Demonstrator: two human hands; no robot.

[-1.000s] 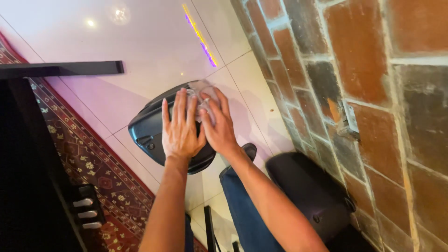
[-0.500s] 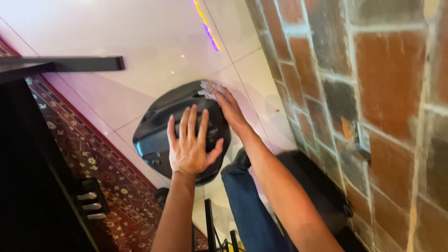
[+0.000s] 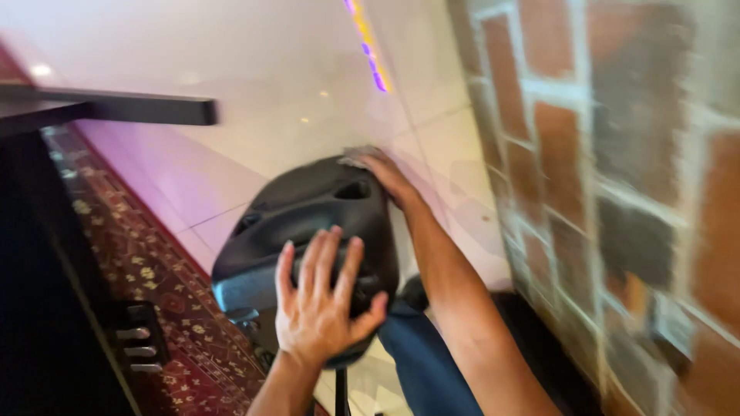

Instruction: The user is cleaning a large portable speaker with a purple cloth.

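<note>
Resting flat with spread fingers on the near end of the black speaker cabinet (image 3: 308, 223), which stands on a stand over the white tiled floor (image 3: 254, 85), the left hand (image 3: 320, 304) grips nothing, while the right hand (image 3: 385, 171) presses a blurred grey cloth (image 3: 356, 156) against its far edge.

Indoor venue or lounge, brick wall (image 3: 617, 192), glossy tiled floor (image 3: 254, 85), patterned red carpet (image 3: 154, 285), coloured light reflections
</note>
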